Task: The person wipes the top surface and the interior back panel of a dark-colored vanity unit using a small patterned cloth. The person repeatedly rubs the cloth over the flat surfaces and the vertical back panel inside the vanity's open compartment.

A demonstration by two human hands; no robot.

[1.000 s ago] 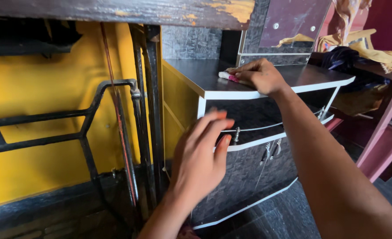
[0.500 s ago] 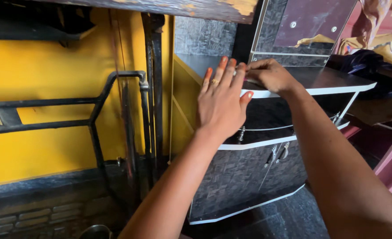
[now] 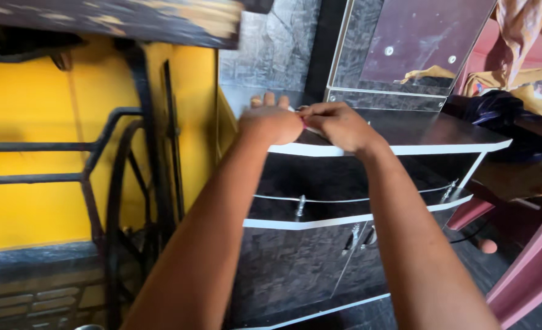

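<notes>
My right hand [image 3: 339, 125] is shut on a small pink and white cloth [image 3: 303, 121], pressed onto the dark top [image 3: 430, 131] of a black cabinet with white edges. Only a sliver of the cloth shows between my two hands. My left hand [image 3: 269, 122] lies on the same top at its left end, fingers stretched toward the back, touching my right hand's fingertips. Whether it also grips the cloth is hidden.
A mirror panel [image 3: 420, 43] stands at the back of the cabinet top. Below are a drawer with a metal handle [image 3: 301, 206] and two doors [image 3: 320, 263]. A black iron treadle frame [image 3: 118, 183] stands left against a yellow wall. Clothes [image 3: 527, 91] pile at right, with a pink chair [image 3: 527, 269].
My left hand rose from in front of the drawer to the cabinet top and now meets my right hand. The view shifted left and closer.
</notes>
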